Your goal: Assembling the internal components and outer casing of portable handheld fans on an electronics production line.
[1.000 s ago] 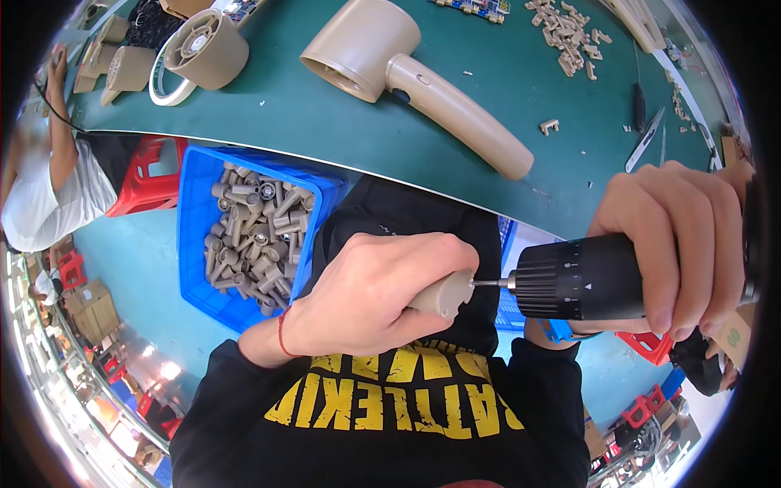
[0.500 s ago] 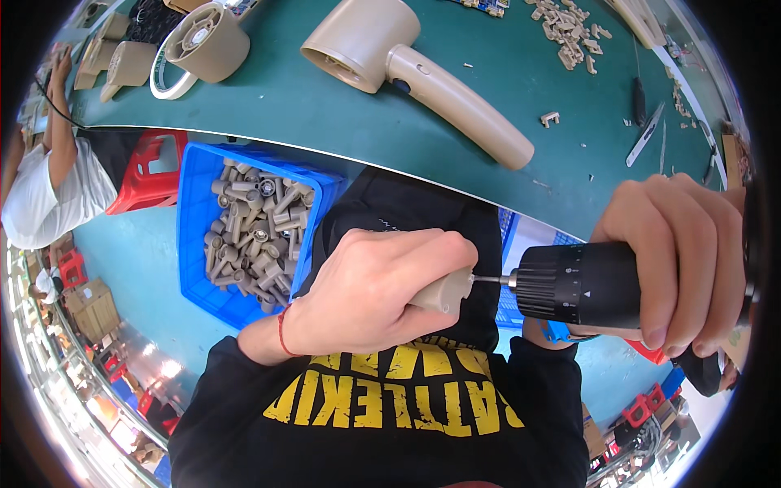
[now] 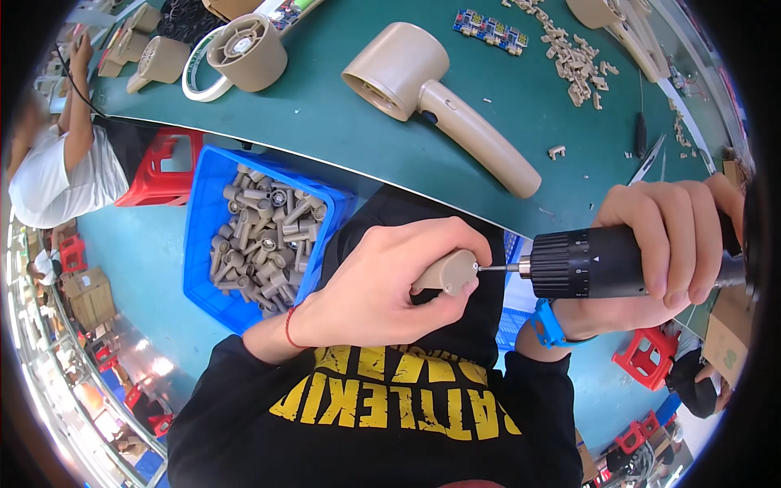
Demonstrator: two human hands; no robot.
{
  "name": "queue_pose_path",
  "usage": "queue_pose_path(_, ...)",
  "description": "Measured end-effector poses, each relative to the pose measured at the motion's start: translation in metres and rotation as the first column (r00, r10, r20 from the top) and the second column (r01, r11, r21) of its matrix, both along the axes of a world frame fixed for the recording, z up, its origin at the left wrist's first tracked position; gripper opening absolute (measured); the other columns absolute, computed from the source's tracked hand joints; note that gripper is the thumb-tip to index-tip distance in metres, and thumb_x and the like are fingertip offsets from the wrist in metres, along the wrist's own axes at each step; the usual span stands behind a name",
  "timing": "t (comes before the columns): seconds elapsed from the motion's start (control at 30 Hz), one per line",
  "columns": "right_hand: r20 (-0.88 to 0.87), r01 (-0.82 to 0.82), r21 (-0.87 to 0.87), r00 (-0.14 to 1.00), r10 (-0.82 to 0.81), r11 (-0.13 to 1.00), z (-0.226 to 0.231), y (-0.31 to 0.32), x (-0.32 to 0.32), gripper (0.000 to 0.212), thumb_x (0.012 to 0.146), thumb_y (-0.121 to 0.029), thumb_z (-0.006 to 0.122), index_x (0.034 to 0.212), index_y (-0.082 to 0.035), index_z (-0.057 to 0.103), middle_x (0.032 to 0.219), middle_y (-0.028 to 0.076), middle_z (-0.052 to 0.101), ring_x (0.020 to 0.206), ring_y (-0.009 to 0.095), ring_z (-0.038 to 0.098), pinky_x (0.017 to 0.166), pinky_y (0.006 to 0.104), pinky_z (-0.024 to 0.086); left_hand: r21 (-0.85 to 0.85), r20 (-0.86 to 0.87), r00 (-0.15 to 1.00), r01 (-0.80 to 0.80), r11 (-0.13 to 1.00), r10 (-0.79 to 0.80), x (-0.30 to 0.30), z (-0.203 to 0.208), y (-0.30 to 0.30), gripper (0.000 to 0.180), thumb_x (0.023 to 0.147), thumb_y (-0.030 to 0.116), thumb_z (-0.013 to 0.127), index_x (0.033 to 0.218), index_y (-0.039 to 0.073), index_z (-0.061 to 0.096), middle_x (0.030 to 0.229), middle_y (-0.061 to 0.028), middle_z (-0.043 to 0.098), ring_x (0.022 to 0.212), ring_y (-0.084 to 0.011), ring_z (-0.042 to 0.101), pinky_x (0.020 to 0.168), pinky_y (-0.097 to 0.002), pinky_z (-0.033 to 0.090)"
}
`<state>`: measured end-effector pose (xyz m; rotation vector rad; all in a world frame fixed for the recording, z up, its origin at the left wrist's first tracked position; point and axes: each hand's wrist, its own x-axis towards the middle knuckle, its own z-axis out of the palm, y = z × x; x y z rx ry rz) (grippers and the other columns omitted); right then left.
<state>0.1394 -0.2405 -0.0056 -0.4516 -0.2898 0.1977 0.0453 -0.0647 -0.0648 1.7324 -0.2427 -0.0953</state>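
My left hand (image 3: 382, 293) is wrapped around a small beige plastic part (image 3: 449, 271), held over my lap below the table edge. My right hand (image 3: 663, 248) grips a black electric screwdriver (image 3: 590, 262), held level, with its thin bit touching the end of the beige part. A blue band sits on my right wrist and a red string on my left. On the green table (image 3: 342, 122) above lies a beige hair-dryer body (image 3: 431, 89) with its handle pointing to the right.
A blue bin (image 3: 203, 211) full of several grey-beige tubular parts sits at my left below the table. A beige round housing (image 3: 248, 50) and small loose pieces (image 3: 573, 57) lie on the table. Another person in white (image 3: 61, 163) sits at far left by a red stool (image 3: 163, 167).
Both hands with the part and screwdriver have stayed together, shifting only slightly. The view has tilted a little, so the table items sit lower in the picture.
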Motion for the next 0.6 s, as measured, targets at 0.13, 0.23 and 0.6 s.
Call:
queue_pose_path(0.13,0.129,-0.013,0.099,0.992,0.000,0.995,-0.017,0.002,0.007,0.027,0.100,-0.029,0.040,0.093,-0.006,0.053,0.059,0.004,0.057,0.048,0.014,0.057,0.047,0.0252,0.052,0.052,0.031,0.999,0.027,0.998,-0.029,-0.001,-0.001,0.002,0.022,0.072,-0.001,0.063,0.093,0.003,0.063,0.076,-0.0068,0.061,0.062,-0.0207,0.059,0.057,-0.0274,0.045)
queue_pose_path(0.23,0.269,-0.071,0.192,0.963,0.017,0.979,-0.023,0.003,0.011,0.027,0.100,-0.029,0.041,0.093,-0.005,0.053,0.060,0.004,0.057,0.049,0.015,0.057,0.047,0.0258,0.052,0.048,0.046,0.999,0.022,0.999,-0.024,-0.002,-0.002,0.002,0.023,0.070,-0.003,0.062,0.093,0.003,0.062,0.075,-0.0072,0.061,0.064,-0.0224,0.061,0.059,-0.0284,0.047)
queue_pose_path(0.6,0.292,-0.172,0.122,0.948,0.130,0.978,-0.020,-0.007,0.010,0.023,0.097,-0.027,0.046,0.091,-0.006,0.053,0.060,0.005,0.058,0.049,0.017,0.058,0.048,0.0282,0.053,0.106,0.051,0.998,0.022,0.994,-0.028,-0.004,0.000,0.004,0.019,0.071,0.000,0.063,0.090,0.004,0.062,0.076,-0.0072,0.063,0.065,-0.0239,0.062,0.058,-0.0294,0.048)
